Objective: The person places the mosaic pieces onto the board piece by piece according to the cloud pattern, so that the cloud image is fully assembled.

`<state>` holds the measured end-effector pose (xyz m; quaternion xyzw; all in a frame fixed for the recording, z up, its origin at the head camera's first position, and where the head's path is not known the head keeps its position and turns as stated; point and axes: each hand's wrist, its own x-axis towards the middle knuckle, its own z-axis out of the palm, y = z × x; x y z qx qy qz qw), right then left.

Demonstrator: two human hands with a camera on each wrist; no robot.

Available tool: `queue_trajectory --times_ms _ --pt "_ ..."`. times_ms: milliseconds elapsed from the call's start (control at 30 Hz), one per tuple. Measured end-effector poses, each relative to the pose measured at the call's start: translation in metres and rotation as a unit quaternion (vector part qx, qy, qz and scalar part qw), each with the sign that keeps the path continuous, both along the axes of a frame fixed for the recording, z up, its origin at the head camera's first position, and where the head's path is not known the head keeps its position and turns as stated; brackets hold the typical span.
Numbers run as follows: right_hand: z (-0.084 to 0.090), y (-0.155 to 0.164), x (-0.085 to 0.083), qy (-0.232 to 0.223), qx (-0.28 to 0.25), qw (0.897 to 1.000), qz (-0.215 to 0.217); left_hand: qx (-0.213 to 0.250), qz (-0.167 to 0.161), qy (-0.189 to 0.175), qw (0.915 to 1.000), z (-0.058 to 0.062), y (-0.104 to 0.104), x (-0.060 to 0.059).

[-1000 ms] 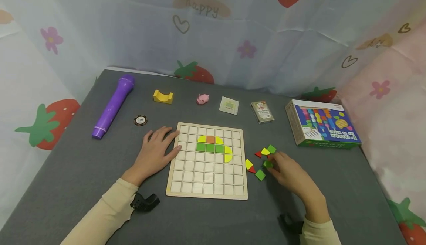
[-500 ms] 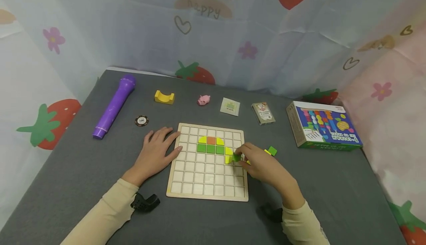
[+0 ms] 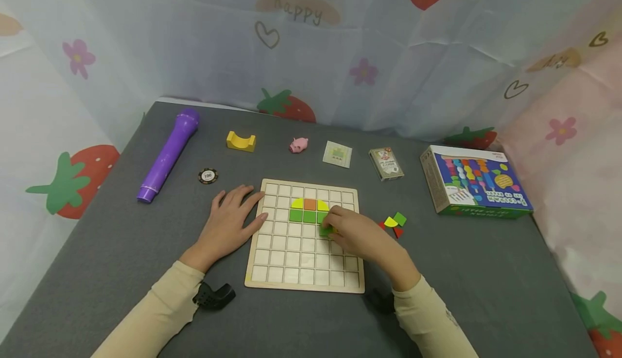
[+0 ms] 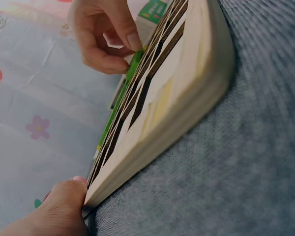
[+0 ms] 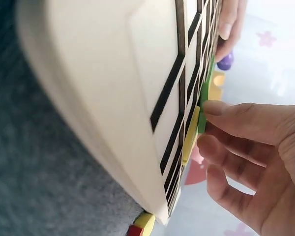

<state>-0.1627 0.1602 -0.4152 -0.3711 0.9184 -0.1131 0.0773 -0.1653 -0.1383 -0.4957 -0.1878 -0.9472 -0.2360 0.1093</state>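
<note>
A wooden grid board (image 3: pixel 291 261) lies on the dark table. My left hand (image 3: pixel 225 228) rests beside its left edge, with straight fingers and the fingertips at the frame. Over the board, my right hand (image 3: pixel 362 234) pinches a green square tile (image 3: pixel 324 231) between thumb and fingertips, just below the right end of a green row (image 3: pixel 303 216). Above that row sit an orange tile (image 3: pixel 310 204) and yellow rounded tiles (image 3: pixel 297 203) on either side of it. In the right wrist view, a yellow tile (image 5: pixel 191 137) lies in the grid right by the pinched one.
Loose red, yellow and green tiles (image 3: pixel 400 218) lie right of the board, partly hidden by the right hand. Behind stand a purple microphone (image 3: pixel 168 155), poker chip (image 3: pixel 208 176), yellow block (image 3: pixel 241 142), pink pig (image 3: pixel 298 144), square card (image 3: pixel 337 154), card pack (image 3: pixel 386 163) and box (image 3: pixel 476 182).
My right hand has moved left from the loose tiles onto the board, carrying the green tile to a spot below the green row. The left hand has stayed at the board's left edge.
</note>
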Motion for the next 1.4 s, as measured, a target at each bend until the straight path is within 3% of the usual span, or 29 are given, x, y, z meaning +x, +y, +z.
queue_trajectory --times_ms 667,867,1033,1233,1400 --pt "-0.003 -0.003 0.002 0.012 0.002 1.000 0.002 0.003 0.000 0.005 1.0000 0.000 0.000 0.001" --pt "0.015 0.028 0.005 0.007 -0.017 0.998 -0.057 -0.001 -0.001 -0.002 1.0000 -0.001 0.001 0.000" --pt "0.023 0.061 0.017 -0.026 0.018 0.991 -0.127 0.001 0.000 0.004 1.0000 -0.001 0.001 0.000" --pt "0.019 0.083 0.031 -0.114 0.067 0.969 -0.208 0.003 0.002 0.010 0.9999 -0.001 -0.002 0.000" --pt "0.009 0.089 0.040 -0.134 0.054 0.967 -0.211 0.004 0.000 0.008 1.0000 0.000 -0.001 0.000"
